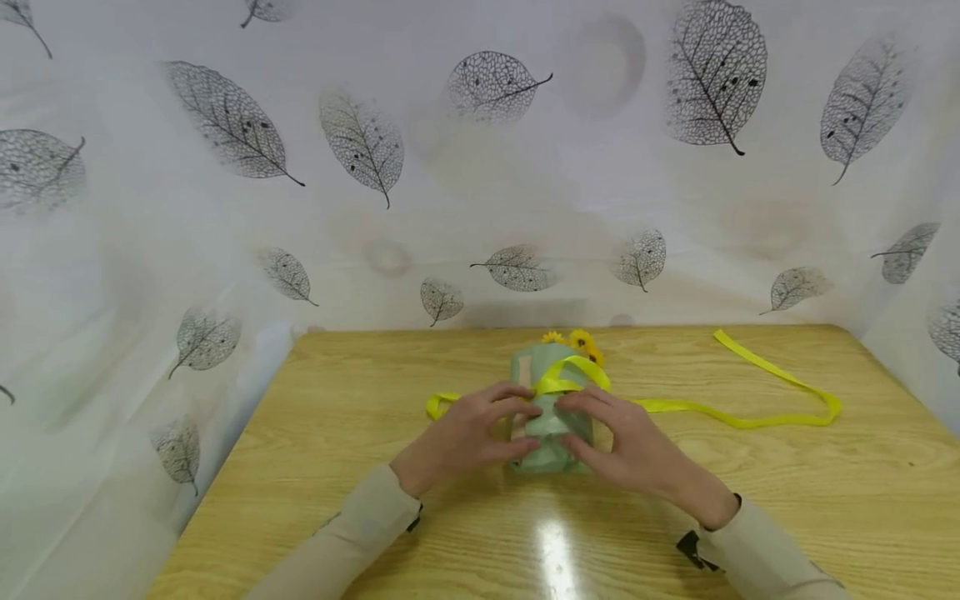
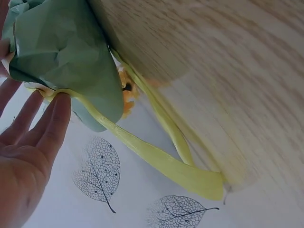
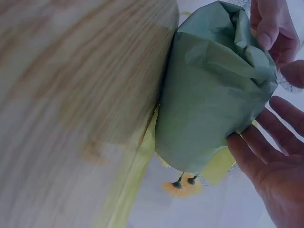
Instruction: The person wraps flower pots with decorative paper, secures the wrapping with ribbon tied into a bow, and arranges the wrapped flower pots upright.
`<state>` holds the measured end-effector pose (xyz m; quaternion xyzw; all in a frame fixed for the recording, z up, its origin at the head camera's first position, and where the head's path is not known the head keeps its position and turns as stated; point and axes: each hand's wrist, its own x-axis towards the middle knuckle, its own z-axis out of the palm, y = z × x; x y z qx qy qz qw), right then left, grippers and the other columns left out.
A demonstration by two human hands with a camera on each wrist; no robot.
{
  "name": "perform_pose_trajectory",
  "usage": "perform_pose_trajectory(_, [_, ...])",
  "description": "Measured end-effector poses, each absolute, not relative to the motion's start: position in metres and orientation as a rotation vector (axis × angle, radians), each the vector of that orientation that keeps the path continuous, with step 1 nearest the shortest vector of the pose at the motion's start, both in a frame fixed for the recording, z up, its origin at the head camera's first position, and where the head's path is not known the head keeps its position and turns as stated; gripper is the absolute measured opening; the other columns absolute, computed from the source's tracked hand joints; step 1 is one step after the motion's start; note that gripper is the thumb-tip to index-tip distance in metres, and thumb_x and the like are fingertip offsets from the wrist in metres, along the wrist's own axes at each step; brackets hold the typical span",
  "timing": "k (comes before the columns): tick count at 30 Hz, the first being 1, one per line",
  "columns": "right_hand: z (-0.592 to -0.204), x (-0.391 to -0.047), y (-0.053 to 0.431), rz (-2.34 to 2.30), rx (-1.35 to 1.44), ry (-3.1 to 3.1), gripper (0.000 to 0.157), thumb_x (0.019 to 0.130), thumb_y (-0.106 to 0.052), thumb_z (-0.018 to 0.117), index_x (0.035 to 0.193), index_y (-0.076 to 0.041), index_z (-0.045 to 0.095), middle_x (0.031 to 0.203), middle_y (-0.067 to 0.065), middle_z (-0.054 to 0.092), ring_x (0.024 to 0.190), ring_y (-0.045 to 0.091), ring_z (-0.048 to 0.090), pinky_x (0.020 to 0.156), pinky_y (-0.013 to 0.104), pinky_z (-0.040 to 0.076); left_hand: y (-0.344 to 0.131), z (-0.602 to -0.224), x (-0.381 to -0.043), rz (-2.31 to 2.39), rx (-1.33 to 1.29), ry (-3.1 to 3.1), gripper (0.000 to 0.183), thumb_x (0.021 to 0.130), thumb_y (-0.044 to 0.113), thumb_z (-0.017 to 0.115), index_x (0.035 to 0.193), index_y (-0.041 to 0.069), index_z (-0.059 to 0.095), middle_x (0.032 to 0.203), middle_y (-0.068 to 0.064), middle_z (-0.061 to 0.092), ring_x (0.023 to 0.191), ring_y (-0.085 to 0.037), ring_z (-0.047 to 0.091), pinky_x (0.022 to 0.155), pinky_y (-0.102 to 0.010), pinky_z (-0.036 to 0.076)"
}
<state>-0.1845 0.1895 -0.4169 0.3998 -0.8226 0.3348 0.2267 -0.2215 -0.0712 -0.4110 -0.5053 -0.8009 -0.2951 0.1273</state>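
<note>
A bouquet wrapped in green paper (image 1: 552,454) lies on the table, with yellow flowers (image 1: 581,340) at its far end. Across the wrap runs a yellow ribbon (image 1: 592,371), which forms a loop on top. My left hand (image 1: 480,429) is at the wrap's left side, and its fingertips touch the ribbon in the left wrist view. From the right, my right hand (image 1: 633,437) rests its fingertips on the paper, just below the loop. In the right wrist view the green wrap (image 3: 204,95) looks crumpled at its near end, with the fingers of the right hand (image 3: 270,161) fairly straight against it.
One ribbon tail (image 1: 750,423) trails far over the right of the wooden table (image 1: 337,500). A shorter ribbon bend (image 1: 437,406) shows at the left. Behind the table's back edge hangs a white curtain (image 1: 480,192) with a leaf print.
</note>
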Motion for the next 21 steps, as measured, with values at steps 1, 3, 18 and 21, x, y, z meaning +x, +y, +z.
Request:
perform_pose_trajectory(1, [-0.416, -0.185, 0.191, 0.954, 1.079, -2.267, 0.042, 0.083, -0.002, 0.082, 0.122, -0.007, 0.069, 0.119, 0.004, 0.07, 0.106, 0.016, 0.069, 0.09, 0.021, 0.057, -0.07, -0.411, -0.222, -0.854, -1.466, -2.327, 0.034, 0.09, 0.026, 0.081, 0.117, 0.007, 0.073, 0.127, -0.01, 0.069, 0.112, -0.017, 0.07, 0.095, -0.023, 0.057])
perform_pose_trajectory(3, [-0.415, -0.187, 0.193, 1.023, 1.023, -2.241, 0.039, 0.083, 0.004, 0.079, 0.119, -0.004, 0.07, 0.12, 0.008, 0.07, 0.107, 0.02, 0.071, 0.088, 0.021, 0.059, -0.068, -0.411, -0.222, -0.857, -1.455, -2.325, 0.034, 0.089, 0.025, 0.082, 0.115, 0.007, 0.073, 0.126, -0.01, 0.069, 0.11, -0.017, 0.071, 0.094, -0.022, 0.057])
perform_pose_trajectory(18, [-0.397, -0.227, 0.202, 1.045, 0.413, -2.546, 0.029, 0.097, -0.015, 0.07, 0.125, -0.007, 0.073, 0.1, 0.014, 0.076, 0.069, 0.018, 0.069, 0.051, 0.023, 0.049, -0.054, -0.412, -0.213, -0.633, -1.263, -2.36, 0.038, 0.083, 0.041, 0.085, 0.102, 0.013, 0.067, 0.108, -0.003, 0.067, 0.093, -0.012, 0.068, 0.082, -0.018, 0.058])
perform_pose_trajectory(21, [-0.397, -0.23, 0.202, 1.04, 0.395, -2.586, 0.018, 0.095, -0.012, 0.071, 0.111, -0.005, 0.077, 0.088, 0.01, 0.075, 0.07, 0.016, 0.067, 0.055, 0.023, 0.05, -0.053, -0.413, -0.21, -0.643, -1.231, -2.386, 0.037, 0.085, 0.04, 0.084, 0.102, 0.014, 0.065, 0.11, -0.004, 0.066, 0.093, -0.012, 0.067, 0.081, -0.019, 0.058])
